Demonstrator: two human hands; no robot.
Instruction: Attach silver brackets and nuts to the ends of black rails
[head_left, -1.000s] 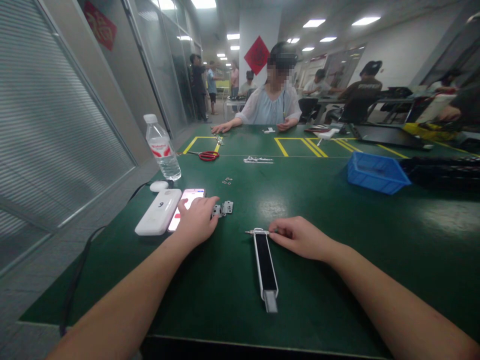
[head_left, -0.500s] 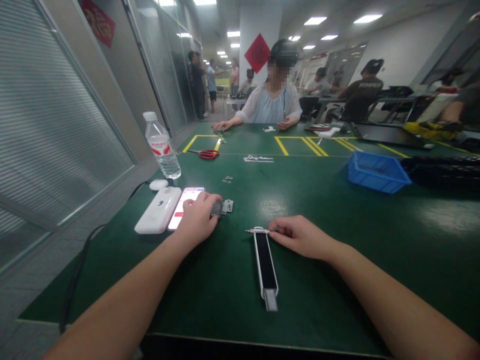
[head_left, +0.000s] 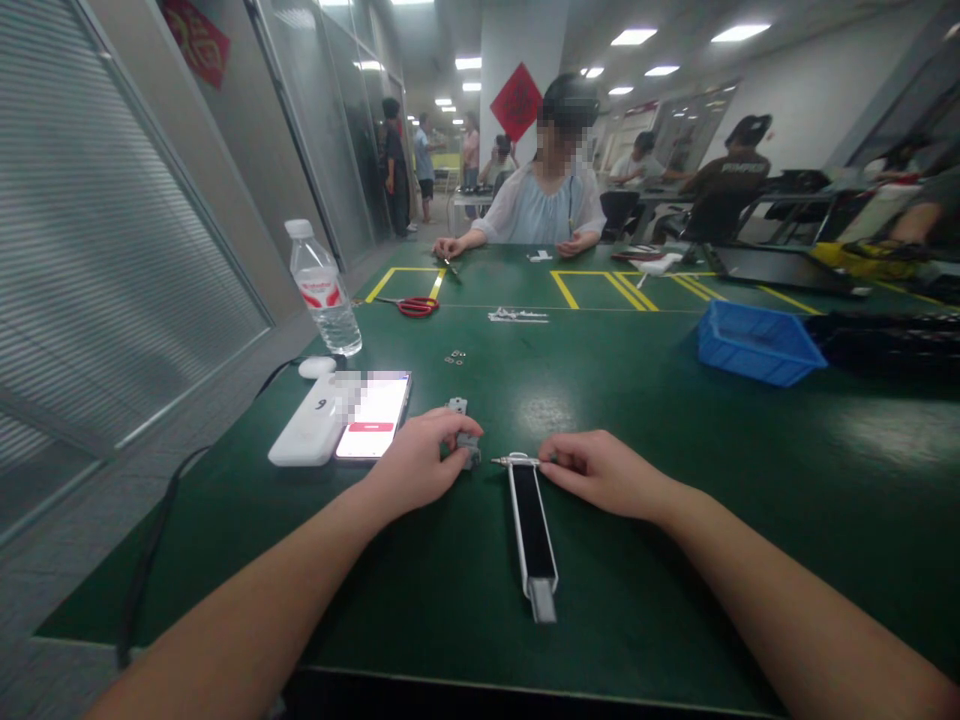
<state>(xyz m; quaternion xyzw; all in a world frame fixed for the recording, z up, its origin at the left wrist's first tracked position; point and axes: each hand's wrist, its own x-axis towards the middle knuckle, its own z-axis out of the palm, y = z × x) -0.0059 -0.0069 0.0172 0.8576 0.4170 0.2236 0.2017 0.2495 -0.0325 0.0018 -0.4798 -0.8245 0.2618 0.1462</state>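
My left hand (head_left: 429, 455) is closed on a small grey metal part (head_left: 470, 452), just right of the phone (head_left: 375, 415). Part of that piece is hidden by my fingers. My right hand (head_left: 592, 470) pinches the right end of a thin metal rod (head_left: 514, 461), whose pointed tip faces left. The rod lies across the top end of a long white-edged device with a black face (head_left: 534, 525). From the device's lower end a grey tab (head_left: 543, 602) sticks out. A gap separates my two hands.
Left of the phone are a white case (head_left: 309, 425) and a water bottle (head_left: 326, 295). Small metal pieces (head_left: 455, 357), red-handled scissors (head_left: 417, 307) and thin white parts (head_left: 517, 316) lie farther back. A blue bin (head_left: 759, 345) stands right. A person (head_left: 547, 205) sits opposite.
My left hand has moved right, off the phone's edge, and the grey metal part has shifted and turned with it. My right hand has stayed in place. The person opposite has lifted a tool.
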